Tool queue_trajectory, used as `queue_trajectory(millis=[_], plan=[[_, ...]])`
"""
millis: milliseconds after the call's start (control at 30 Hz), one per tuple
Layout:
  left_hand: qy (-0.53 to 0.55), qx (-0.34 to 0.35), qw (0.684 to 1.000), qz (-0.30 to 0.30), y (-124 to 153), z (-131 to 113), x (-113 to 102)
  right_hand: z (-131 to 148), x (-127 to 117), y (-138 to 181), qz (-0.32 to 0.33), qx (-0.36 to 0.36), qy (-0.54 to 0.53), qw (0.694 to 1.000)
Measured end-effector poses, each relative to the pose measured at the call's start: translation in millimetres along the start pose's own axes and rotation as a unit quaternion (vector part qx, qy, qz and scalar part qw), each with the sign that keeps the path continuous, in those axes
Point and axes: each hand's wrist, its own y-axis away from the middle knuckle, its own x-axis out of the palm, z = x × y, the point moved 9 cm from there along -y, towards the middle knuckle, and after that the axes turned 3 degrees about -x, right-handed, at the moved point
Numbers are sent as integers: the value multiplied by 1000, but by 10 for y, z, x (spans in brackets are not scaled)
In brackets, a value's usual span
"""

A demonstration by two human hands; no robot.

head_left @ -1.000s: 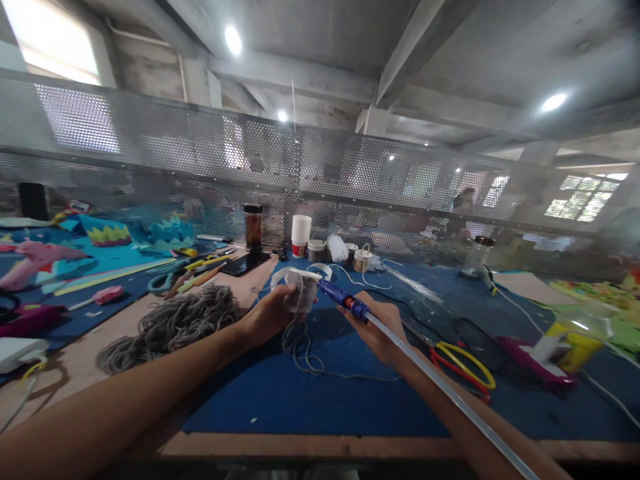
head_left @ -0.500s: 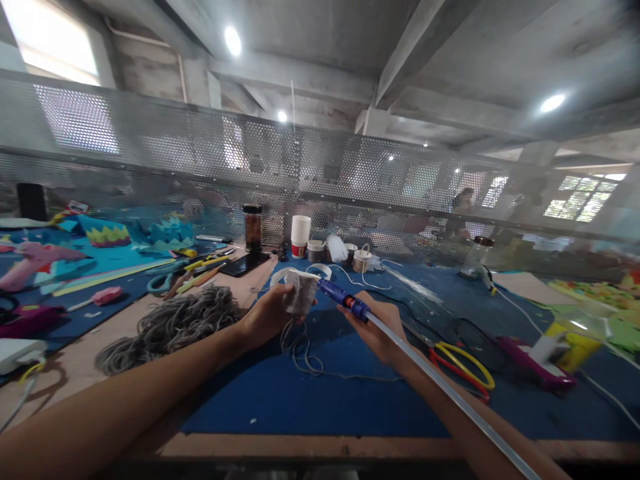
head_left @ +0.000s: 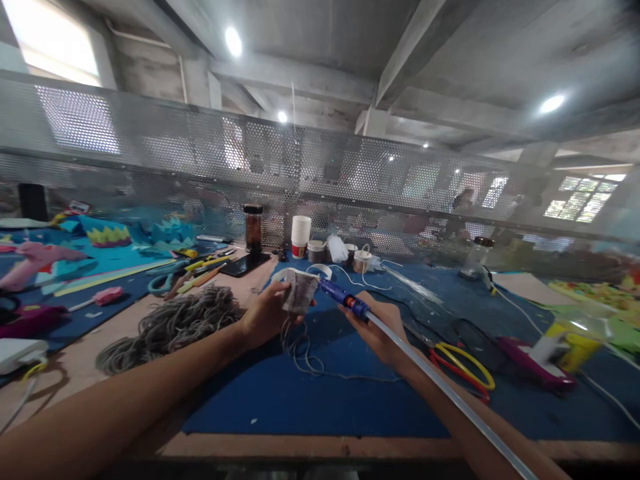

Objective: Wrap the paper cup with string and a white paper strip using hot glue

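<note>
Left grip (head_left: 265, 315) clasps a cord-wrapped cup (head_left: 299, 295), right grip (head_left: 379, 331) a blue glue gun (head_left: 342, 299) with translucent stick (head_left: 450, 394).

On the worktop (head_left: 310, 407), a heap of cord (head_left: 170, 323) lies left of the left grip (head_left: 267, 313), which holds a small cup (head_left: 300, 295) above loose string (head_left: 300, 350). The glue gun (head_left: 345, 301) in the right grip (head_left: 380, 330) has its tip at the cup's right side. Scissors (head_left: 463, 367) lie further right. Behind stand a stack of cups (head_left: 301, 235) and a jar (head_left: 253, 227) (just left of the stack), before the mesh screen (head_left: 350, 173).
</note>
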Motion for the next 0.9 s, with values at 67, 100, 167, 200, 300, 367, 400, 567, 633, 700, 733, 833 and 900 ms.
queue_trajectory(millis=[67, 100, 167, 200, 300, 367, 400, 567, 633, 700, 733, 833, 900], plan=[[2, 1, 1000, -6, 4, -8, -8, -16, 4, 3, -1, -1, 5, 1000], [3, 1, 1000, -9, 7, -11, -12, -24, 9, 4, 1, -1, 4, 1000], [6, 0, 1000, -16, 13, -14, -15, -35, 17, 5, 3, -1, 2, 1000], [7, 1, 1000, -17, 17, -18, -12, -37, 16, 5, 3, 1, 3, 1000], [3, 7, 1000, -8, 26, -37, 14, -30, -2, 1, -2, 4, 5, 1000], [1, 6, 1000, -1, 29, -40, 30, -23, -9, -2, -5, 6, 1, 1000], [3, 4, 1000, 0, 29, -38, 31, -20, -9, -2, -5, 5, -2, 1000], [13, -8, 1000, -4, 21, -10, -5, -15, -16, 1, -12, 2, -2, 1000], [15, -12, 1000, 4, 14, 0, -11, -18, -18, 3, -13, 4, -2, 1000], [16, -13, 1000, 10, 8, 4, -16, -18, -17, 5, -12, 5, -6, 1000], [15, -14, 1000, 11, 6, 5, -17, -18, -14, 5, -10, 4, -7, 1000], [8, -14, 1000, 11, 8, 4, -15, -17, -2, 8, -7, -1, -5, 1000], [3, -13, 1000, 12, 12, 5, -12, -12, -6, 9, -12, -5, -1, 1000]])
